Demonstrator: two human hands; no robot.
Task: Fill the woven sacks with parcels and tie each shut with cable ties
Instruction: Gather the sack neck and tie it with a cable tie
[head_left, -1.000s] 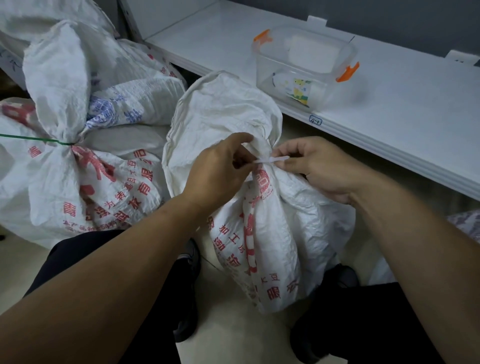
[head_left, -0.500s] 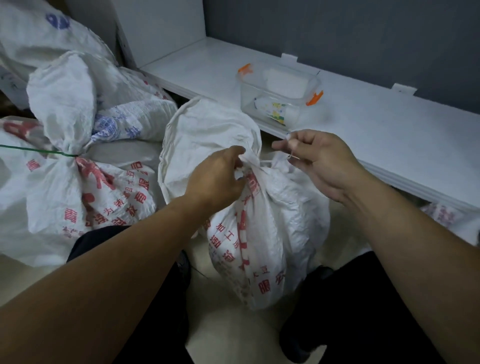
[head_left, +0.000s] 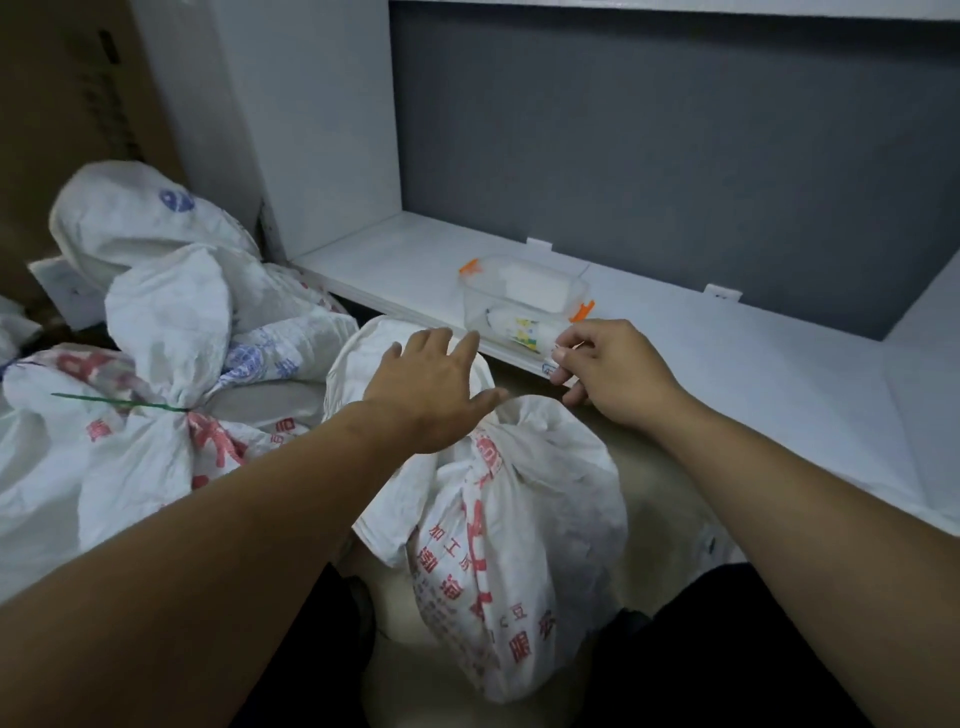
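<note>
On the floor between the person's knees, just below the white shelf (head_left: 675, 332), stands the sack in hand (head_left: 519, 545), white woven with red print. Its neck is gathered and cinched under the left palm; the loose mouth flares up behind. The tie itself cannot be made out here.

Left hand (head_left: 431, 384): fingers spread and straight, lying over the sack's bunched top, gripping nothing. Right hand (head_left: 608, 369): fingers curled, thumb and forefinger pinched; whether they hold the tie's tail or anything at all cannot be told.

Progress, as a judgement: this sack looks closed or very nearly so. To the left a second sack (head_left: 156, 415) lies already bound with a green cable tie (head_left: 119, 402), and a further white sack (head_left: 150, 218) sits behind it. A clear plastic box with orange clips (head_left: 524, 301) stands on the shelf. Left to do, probably: check the cinch, set this sack aside, start any others; none unfilled are in view.

Against the earlier frames: a second ago both hands worked a pale tie at the neck, the left pinching it. Now the left has let go and opened flat, the right has drawn off toward the shelf, and the view has lifted.
</note>
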